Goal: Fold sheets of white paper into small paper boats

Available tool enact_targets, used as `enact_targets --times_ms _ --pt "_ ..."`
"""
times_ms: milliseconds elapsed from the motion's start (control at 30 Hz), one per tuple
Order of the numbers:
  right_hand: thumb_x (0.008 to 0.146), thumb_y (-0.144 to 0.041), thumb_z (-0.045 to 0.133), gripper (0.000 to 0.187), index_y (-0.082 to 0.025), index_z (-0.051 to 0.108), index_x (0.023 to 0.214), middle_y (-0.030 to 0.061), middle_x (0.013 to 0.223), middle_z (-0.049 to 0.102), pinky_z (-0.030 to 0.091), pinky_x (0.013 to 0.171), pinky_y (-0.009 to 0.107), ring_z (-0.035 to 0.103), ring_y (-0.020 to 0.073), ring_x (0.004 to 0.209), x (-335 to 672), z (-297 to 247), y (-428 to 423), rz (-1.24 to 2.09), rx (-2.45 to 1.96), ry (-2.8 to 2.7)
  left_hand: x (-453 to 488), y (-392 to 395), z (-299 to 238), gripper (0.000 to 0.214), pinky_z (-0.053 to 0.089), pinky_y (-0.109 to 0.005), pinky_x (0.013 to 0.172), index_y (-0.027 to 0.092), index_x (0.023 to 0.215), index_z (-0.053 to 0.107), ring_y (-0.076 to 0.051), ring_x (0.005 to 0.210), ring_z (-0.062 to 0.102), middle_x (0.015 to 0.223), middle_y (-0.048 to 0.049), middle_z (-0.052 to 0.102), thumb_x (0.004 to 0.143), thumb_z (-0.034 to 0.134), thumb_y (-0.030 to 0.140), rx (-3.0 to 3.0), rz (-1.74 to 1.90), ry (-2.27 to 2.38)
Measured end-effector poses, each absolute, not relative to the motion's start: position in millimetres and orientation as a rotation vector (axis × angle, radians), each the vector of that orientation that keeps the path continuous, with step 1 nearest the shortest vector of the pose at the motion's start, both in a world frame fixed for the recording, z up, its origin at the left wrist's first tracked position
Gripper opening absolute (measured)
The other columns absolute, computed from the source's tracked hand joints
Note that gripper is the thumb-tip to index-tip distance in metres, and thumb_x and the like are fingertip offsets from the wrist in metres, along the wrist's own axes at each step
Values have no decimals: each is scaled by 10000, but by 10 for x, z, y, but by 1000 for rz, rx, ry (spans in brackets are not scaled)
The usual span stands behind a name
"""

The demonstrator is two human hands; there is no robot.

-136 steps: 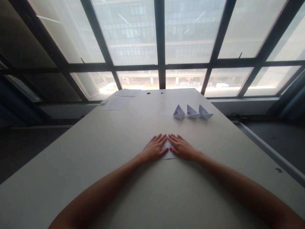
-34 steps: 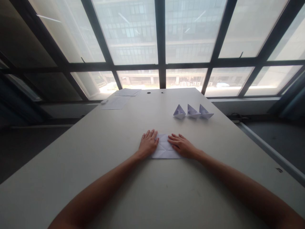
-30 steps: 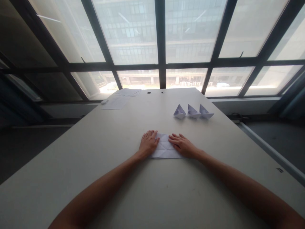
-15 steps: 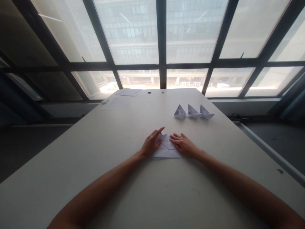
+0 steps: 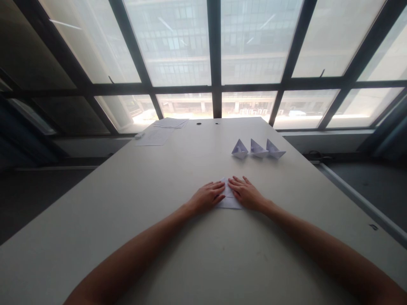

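Observation:
A folded white sheet of paper (image 5: 228,201) lies on the grey table (image 5: 165,178) in front of me. My left hand (image 5: 208,197) lies flat on its left part, fingers stretched out and pointing right. My right hand (image 5: 245,194) presses flat on its right part, fingers stretched toward the left hand. The fingertips of both hands nearly meet over the middle of the paper. Most of the sheet is hidden under the hands.
Three folded paper boats (image 5: 258,149) stand in a row at the right, beyond my hands. Loose sheets of paper (image 5: 160,131) lie at the far left end of the table. Large windows with dark frames (image 5: 214,59) rise behind the table.
My left hand lifted the paper's left corner, folded it over toward the middle and now lies flat on it. The right hand stayed pressed on the right part.

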State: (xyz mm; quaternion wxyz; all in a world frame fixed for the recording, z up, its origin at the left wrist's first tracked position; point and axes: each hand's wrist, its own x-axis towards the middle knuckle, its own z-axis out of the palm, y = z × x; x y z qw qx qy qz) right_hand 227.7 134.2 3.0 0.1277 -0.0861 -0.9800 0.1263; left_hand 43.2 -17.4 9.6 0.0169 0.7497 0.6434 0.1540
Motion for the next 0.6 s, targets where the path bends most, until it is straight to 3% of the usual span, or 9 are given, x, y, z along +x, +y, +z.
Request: enact_targets --times_ms 167,333,500,600 --pt "981 -225 385 464 -211 478 1435 92 1513 428 188 1179 534 314 241 1440 2274 22 1340 363 -280 -2852 442 -198 77 648 213 -417 1204 188 1537 270 -230 1468 257 1579 -110 290 995 374 528 2354 340 1977" --pt "975 -222 386 466 -197 484 1430 97 1514 424 203 1175 534 319 247 1438 2267 9 1353 392 -282 -2841 430 -229 101 735 118 -413 1217 176 1563 169 -238 1498 116 1613 -118 138 983 325 601 2386 244 1880" --pt "922 -167 443 451 -182 567 1355 113 1481 468 238 1170 510 352 237 1422 2265 -2 1375 448 -213 -2792 424 -236 162 743 114 -402 1222 160 1556 200 -239 1499 105 1614 -125 129 976 350 601 2402 245 1801" --pt "887 -149 499 373 -203 675 1212 104 1376 584 257 1172 467 472 216 1340 2263 -14 1389 477 -187 -2717 418 -228 190 628 145 -395 1226 193 1527 302 -227 1487 179 1601 -100 209 996 387 517 2416 342 1733"
